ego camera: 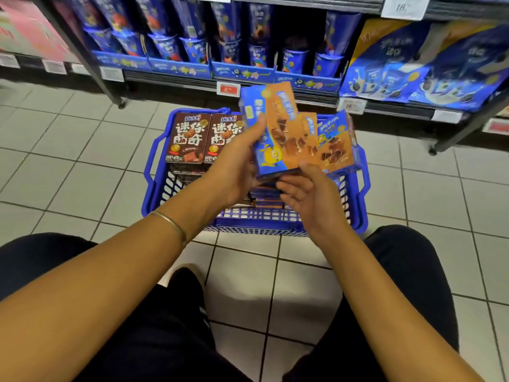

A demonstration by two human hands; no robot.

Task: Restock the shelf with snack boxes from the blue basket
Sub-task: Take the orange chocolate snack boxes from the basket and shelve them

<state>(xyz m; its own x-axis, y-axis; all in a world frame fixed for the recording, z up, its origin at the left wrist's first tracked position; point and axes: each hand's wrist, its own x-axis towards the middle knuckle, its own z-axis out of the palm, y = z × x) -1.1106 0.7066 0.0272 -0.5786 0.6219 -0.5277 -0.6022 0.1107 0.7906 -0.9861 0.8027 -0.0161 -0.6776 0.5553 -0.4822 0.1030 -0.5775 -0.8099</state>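
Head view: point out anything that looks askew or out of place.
The blue-and-orange snack boxes in the left hand are fanned out unevenly, not squared up. Behind them, one shelf slot looks dark and unfilled.

Dim indoor light; shelf [170, 79] blurry, fisheye bend @ edges.

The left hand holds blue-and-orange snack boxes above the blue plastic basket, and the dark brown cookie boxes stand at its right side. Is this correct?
Not quite. In the head view the dark brown cookie boxes stand at the left side of the blue plastic basket, not the right. The left hand does hold blue-and-orange snack boxes above it.
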